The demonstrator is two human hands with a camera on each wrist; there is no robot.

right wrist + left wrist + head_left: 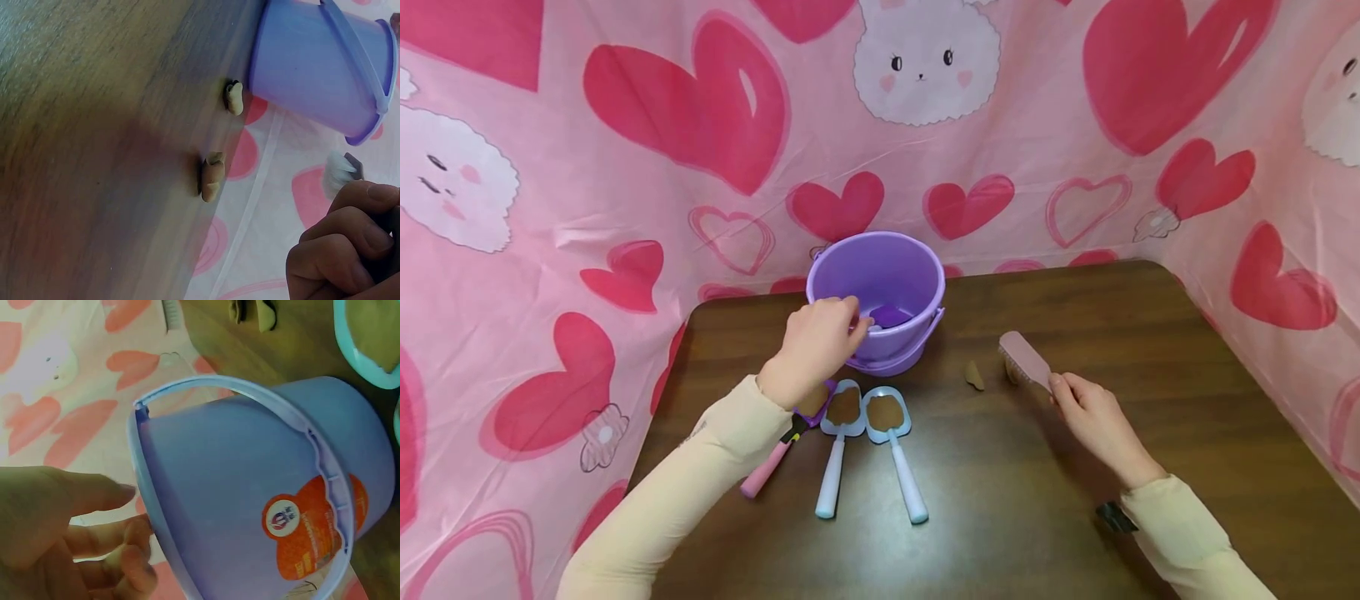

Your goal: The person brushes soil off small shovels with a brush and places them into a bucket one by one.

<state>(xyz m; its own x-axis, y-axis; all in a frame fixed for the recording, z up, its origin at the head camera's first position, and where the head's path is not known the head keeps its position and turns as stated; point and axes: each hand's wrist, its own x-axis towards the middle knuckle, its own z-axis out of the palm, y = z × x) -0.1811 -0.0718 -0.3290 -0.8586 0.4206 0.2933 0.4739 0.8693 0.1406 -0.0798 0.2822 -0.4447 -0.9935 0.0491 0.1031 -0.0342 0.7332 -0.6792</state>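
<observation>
Near the far edge of the wooden tabletop [1000,517], a purple bucket [895,357] is stood upright before a pink cloth [1037,108] printed with red hearts. Its near rim is overhung by the left hand [814,343], whose fingers are loosely bent, with a gap left between them and the thumb; whether the rim is touched cannot be told. Inside the bucket a darker purple object [891,317] is partly seen. By the right hand [1093,415] the handle of a pink brush [1026,355] is pinched between thumb and bent fingers, its head tilted toward the far left with bristles facing down. Below the bristles, one brown piece [1012,372] is partly hidden; a second brown piece [973,376] is placed between brush and bucket. In front of the bucket, two white-handled tools [906,479] are laid side by side, brown material held in their pale blue heads. Beside them, a pink-handled tool [767,468] is partly covered by the left forearm.
</observation>
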